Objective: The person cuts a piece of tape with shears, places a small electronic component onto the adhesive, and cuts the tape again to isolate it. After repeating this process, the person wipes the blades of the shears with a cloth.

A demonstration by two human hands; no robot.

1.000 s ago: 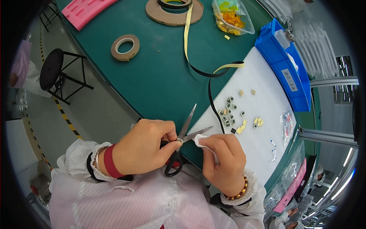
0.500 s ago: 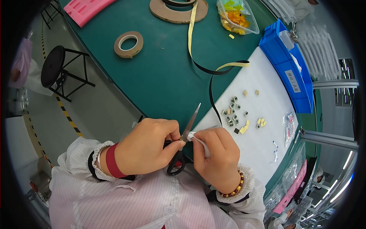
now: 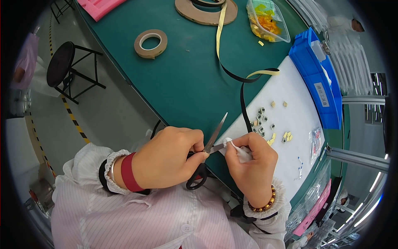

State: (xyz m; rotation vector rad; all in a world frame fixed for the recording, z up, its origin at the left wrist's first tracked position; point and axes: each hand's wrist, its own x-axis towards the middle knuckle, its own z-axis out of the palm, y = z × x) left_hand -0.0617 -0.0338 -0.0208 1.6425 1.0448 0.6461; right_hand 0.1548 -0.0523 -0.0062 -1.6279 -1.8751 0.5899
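Note:
My left hand [image 3: 174,155] is closed around a pair of black-handled scissors [image 3: 216,132] near their pivot, with the blades spread apart. One blade points up and away; the other runs right toward my right hand [image 3: 253,162]. That hand pinches a crumpled white cloth or wipe [image 3: 241,152] against the lower blade's tip. One handle loop hangs below my left fingers. Beyond my right hand, a black and yellow tape strip [image 3: 243,101] trails down to the white sheet and passes behind my fingers. Small square metal-and-black parts [image 3: 261,111] lie on the sheet near it.
On the green table [image 3: 166,91] lie a tan tape roll [image 3: 161,50] and a larger roll [image 3: 182,8]. A clear tub [image 3: 286,33] of yellow-orange pieces stands at the back. A blue bin [image 3: 306,62] borders the white sheet [image 3: 296,137] on the right. A black stool [image 3: 61,64] stands left.
My right hand has moved right, drawing the white cloth along the lower blade toward its tip. The scissors are spread wider. The whole view has shifted slightly.

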